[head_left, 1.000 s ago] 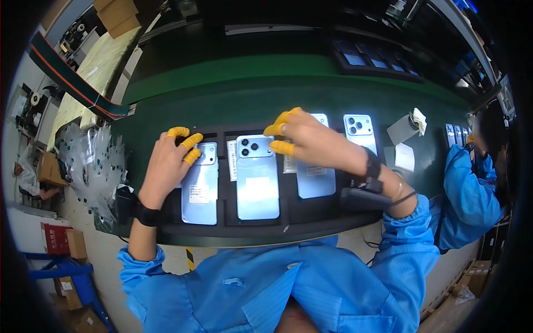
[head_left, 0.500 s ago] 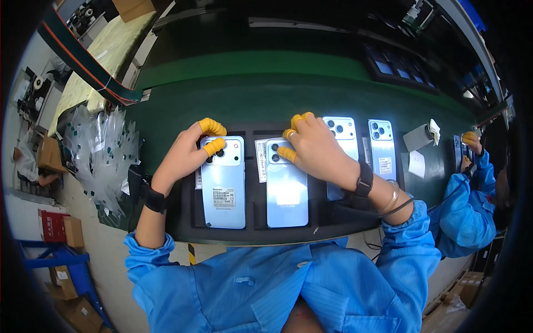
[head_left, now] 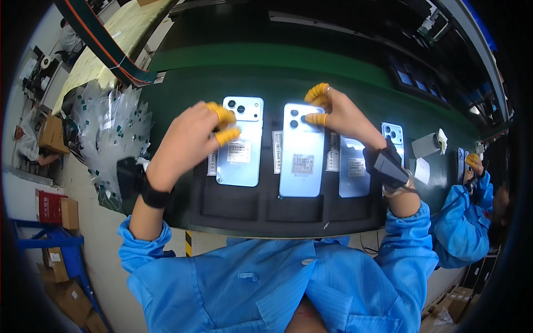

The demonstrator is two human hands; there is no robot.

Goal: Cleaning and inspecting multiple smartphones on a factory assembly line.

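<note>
Both my hands wear yellow finger cots. My left hand (head_left: 189,136) pinches the left side of a light-blue smartphone (head_left: 252,158), lying back up with a label and a camera block. A second blue smartphone (head_left: 300,147) is gripped at its upper right by my right hand (head_left: 347,116), a finger across the cameras. Both phones overlap a black tray (head_left: 261,223) with recesses; whether they touch it I cannot tell. A third smartphone (head_left: 354,180), partly under my right wrist, and a fourth (head_left: 393,136) are to the right. Printed white strips (head_left: 277,151) show beside the phones.
Clear plastic sleeves (head_left: 105,144) are heaped on the left of the green bench (head_left: 183,83). A grey box (head_left: 426,145) with tissue and a white paper (head_left: 422,170) sit at right. Beyond, a co-worker (head_left: 466,216) handles a phone. Another phone tray (head_left: 413,82) stands far right.
The two held phones have moved away from me, baring the tray's near recesses. My right hand has shifted to the second phone's upper right. The view has also shifted.
</note>
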